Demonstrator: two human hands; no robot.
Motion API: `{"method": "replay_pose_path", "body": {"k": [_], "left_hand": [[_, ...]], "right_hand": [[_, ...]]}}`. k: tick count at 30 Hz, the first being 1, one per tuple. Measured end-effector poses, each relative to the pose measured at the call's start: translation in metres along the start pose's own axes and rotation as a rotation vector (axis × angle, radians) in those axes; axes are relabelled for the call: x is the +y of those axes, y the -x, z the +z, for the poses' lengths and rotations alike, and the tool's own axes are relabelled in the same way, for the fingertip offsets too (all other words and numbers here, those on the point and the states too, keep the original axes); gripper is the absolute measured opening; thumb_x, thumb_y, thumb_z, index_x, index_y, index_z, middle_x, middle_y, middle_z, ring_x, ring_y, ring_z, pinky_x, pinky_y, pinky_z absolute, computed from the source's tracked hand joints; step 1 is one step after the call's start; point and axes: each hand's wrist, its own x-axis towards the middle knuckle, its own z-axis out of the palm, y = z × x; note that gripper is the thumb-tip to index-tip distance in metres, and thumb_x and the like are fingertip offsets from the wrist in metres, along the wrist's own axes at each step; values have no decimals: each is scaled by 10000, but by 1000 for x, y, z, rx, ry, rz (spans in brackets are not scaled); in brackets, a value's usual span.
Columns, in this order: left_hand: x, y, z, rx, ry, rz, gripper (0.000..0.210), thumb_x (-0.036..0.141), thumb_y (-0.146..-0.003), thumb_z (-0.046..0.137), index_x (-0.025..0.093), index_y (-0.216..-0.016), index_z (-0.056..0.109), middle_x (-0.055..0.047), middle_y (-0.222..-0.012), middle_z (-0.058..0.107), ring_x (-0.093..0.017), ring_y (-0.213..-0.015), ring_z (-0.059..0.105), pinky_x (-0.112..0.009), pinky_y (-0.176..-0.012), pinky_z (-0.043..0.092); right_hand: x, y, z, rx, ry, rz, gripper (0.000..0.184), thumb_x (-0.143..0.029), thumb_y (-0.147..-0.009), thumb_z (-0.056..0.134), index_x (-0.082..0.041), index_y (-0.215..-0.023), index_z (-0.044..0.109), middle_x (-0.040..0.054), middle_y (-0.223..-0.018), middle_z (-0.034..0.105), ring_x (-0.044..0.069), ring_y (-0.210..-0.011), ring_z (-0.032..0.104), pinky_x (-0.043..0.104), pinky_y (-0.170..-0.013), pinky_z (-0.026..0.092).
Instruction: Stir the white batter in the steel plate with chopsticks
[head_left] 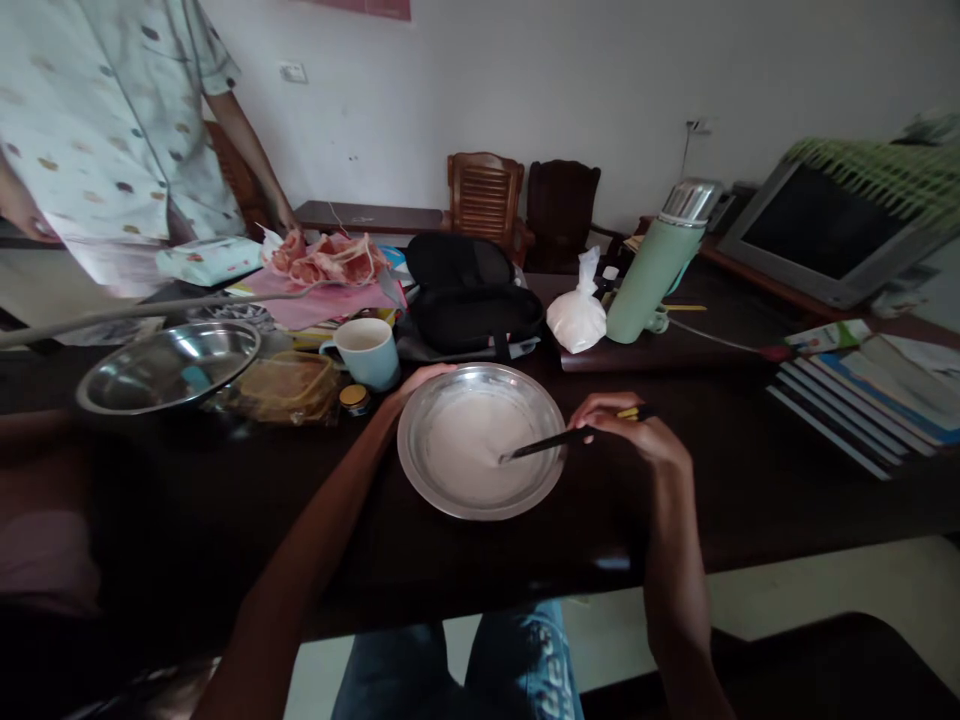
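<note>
A shallow metal basin (414, 470) stands on the dark table in front of me, holding a whitish liquid or batter (465, 440). My left hand (421, 380) grips its far left rim; the fingertips are partly hidden behind the edge. My right hand (619, 420), at the right of the basin, is closed around black chopsticks (551, 442) with gold-coloured ends. Their tips dip into the whitish mixture near the middle. A knotted plastic bag of white powder (577, 318) sits behind the basin, to the right.
Left of the basin are a mug (367, 352), a small yellow-lidded jar (354, 399), plastic containers (289, 385) and another metal basin (97, 395). A black case (472, 310) and green thermos (645, 285) stand behind. Books (847, 415) lie right. Another person (127, 130) stands far left.
</note>
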Motion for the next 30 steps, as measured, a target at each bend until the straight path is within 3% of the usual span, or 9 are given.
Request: {"method": "replay_pose_path", "body": {"k": [3, 7, 9, 12, 17, 21, 24, 26, 30], "left_hand": [[-2, -6, -4, -50, -1, -23, 187, 251, -823, 571, 149, -854, 724, 4, -594, 677, -161, -574, 591, -281, -661, 467], [-2, -8, -4, -16, -8, 0, 164, 245, -810, 599, 138, -836, 720, 8, -589, 674, -150, -571, 597, -265, -653, 470], [-1, -6, -3, 14, 2, -1, 163, 216, -815, 588, 134, -860, 721, 11, -586, 677, -147, -574, 596, -262, -662, 471], [0, -2, -1, 18, 16, -60, 195, 236, -838, 562, 139, -890, 723, 9, -579, 681, -156, -561, 591, -274, -651, 468], [0, 1, 0, 34, 14, -58, 207, 236, -855, 539, 144, -882, 723, 6, -561, 675, -162, -557, 599, -266, -641, 457], [2, 4, 3, 15, 18, -58, 208, 219, -870, 521, 157, -865, 720, 10, -594, 690, -151, -574, 607, -248, -668, 451], [3, 5, 3, 31, 12, -72, 271, 219, -906, 460, 139, -879, 718, 15, -565, 681, -143, -558, 594, -242, -654, 439], [3, 5, 3, 37, 9, -71, 290, 216, -916, 440, 139, -891, 719, 17, -551, 675, -143, -554, 589, -244, -648, 435], [3, 5, 4, 41, 3, -67, 240, 202, -884, 486, 166, -897, 723, 12, -601, 698, -158, -599, 611, -257, -671, 449]], "right_hand": [[-2, -3, 7, -47, 31, -36, 174, -304, -842, 577, -177, -844, 695, 43, -832, 709, 183, -805, 656, 282, -720, 506], [-4, 0, 5, 142, 70, -39, 178, -309, -846, 573, -182, -811, 692, 43, -839, 708, 163, -749, 651, 274, -689, 512], [-3, 1, 3, 52, 33, -15, 177, -317, -832, 598, -171, -795, 692, 43, -800, 707, 154, -686, 648, 272, -654, 515], [-2, -1, 8, -108, 5, -39, 175, -313, -835, 598, -170, -848, 697, 50, -836, 714, 174, -777, 669, 287, -707, 522], [1, -1, 7, 108, 52, -47, 167, -293, -853, 576, -183, -818, 697, 40, -841, 715, 162, -762, 667, 280, -714, 514], [-4, -1, 11, -115, -21, -38, 169, -295, -842, 594, -164, -847, 700, 51, -831, 721, 178, -768, 680, 275, -702, 519], [-6, -1, 11, 45, 44, -55, 180, -289, -857, 570, -165, -868, 699, 64, -897, 721, 198, -862, 667, 291, -773, 505], [-6, 1, 7, 148, 71, -16, 178, -285, -856, 569, -166, -818, 697, 59, -868, 717, 185, -791, 667, 286, -744, 502], [-5, 0, 7, -75, -14, 19, 180, -310, -838, 588, -171, -810, 698, 46, -812, 716, 172, -723, 678, 280, -694, 512]]}}
